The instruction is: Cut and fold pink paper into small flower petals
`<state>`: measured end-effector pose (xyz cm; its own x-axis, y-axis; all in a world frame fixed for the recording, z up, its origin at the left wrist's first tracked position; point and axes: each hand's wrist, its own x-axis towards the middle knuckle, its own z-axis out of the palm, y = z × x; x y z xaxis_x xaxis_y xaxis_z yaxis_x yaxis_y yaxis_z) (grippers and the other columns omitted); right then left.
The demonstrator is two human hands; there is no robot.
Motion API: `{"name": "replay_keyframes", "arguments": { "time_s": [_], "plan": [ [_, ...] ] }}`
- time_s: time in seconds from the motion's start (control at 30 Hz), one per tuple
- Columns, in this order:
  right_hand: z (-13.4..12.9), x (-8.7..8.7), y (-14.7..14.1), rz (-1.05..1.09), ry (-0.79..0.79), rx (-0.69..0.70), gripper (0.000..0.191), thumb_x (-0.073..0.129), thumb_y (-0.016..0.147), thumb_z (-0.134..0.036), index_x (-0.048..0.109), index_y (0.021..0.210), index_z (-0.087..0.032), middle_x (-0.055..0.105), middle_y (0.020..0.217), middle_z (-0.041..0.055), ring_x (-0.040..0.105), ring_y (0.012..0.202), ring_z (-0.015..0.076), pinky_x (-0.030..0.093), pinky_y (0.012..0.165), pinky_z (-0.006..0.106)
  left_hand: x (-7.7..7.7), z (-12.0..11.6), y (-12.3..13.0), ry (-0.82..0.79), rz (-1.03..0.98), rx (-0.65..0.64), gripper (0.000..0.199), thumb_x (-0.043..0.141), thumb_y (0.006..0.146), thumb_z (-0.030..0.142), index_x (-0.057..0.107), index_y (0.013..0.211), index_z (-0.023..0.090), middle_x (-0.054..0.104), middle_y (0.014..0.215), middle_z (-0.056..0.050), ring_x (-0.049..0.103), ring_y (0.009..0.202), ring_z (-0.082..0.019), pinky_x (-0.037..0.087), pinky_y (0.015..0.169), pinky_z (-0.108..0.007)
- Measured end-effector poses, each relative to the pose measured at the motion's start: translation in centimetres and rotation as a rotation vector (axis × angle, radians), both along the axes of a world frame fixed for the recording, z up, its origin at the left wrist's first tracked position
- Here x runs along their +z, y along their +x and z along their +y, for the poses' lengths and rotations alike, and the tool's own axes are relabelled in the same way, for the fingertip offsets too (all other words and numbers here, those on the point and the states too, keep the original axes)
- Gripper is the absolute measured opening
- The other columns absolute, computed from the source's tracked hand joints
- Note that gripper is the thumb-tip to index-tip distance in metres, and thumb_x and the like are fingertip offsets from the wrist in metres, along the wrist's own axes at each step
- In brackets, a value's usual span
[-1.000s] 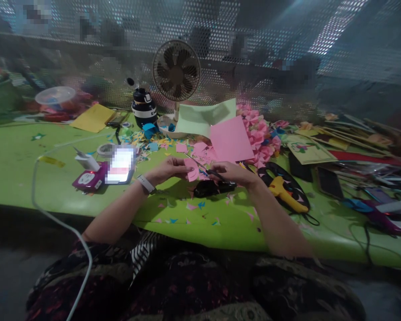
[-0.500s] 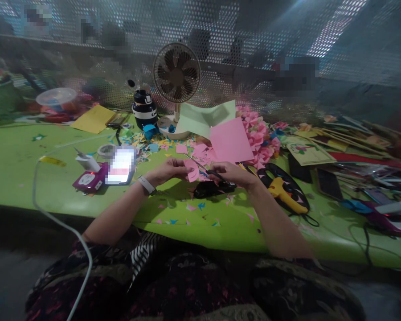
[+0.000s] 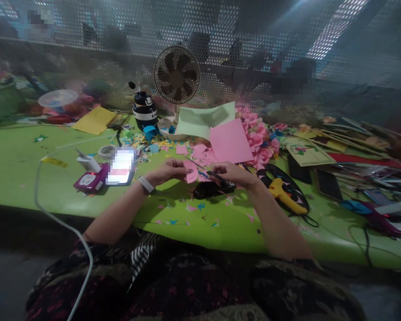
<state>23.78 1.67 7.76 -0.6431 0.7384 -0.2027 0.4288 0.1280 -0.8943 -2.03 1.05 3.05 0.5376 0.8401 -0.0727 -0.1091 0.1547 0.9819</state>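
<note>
A small piece of pink paper, with a curved line on it, is pinched in my left hand. My right hand is closed round the dark handles of a pair of scissors, whose blades point left toward the paper's right edge. Whether the blades touch the paper is unclear. Below the scissors lies a black stapler-like object. Pink scraps and a large pink sheet lie beyond my hands.
A glue gun lies to the right near dark phones. On the left are a lit phone and a purple socket block with a white cable. Behind stand a fan, a bottle and pink paper petals.
Both hands stay almost in place, still holding the paper and the scissors. The background has shifted slightly with the camera.
</note>
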Motion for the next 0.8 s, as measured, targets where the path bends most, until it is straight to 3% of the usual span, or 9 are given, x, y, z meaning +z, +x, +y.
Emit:
{"name": "replay_keyframes", "arguments": {
  "time_s": [0.8],
  "plan": [
    [1.2, -0.9, 1.7, -0.025, -0.104, 0.023, 0.043, 0.084, 0.061, -0.049, 0.063, 0.075, -0.015, 0.060, 0.063, -0.0032, 0.055, 0.057, 0.0101, 0.041, 0.055, 0.023, 0.2, 0.2, -0.8, 0.017, 0.138, -0.145, 0.029, 0.084, 0.069, 0.033, 0.075, 0.084, 0.010, 0.070, 0.072, -0.004, 0.061, 0.062, -0.009, 0.051, 0.066, -0.022]
  ]
}}
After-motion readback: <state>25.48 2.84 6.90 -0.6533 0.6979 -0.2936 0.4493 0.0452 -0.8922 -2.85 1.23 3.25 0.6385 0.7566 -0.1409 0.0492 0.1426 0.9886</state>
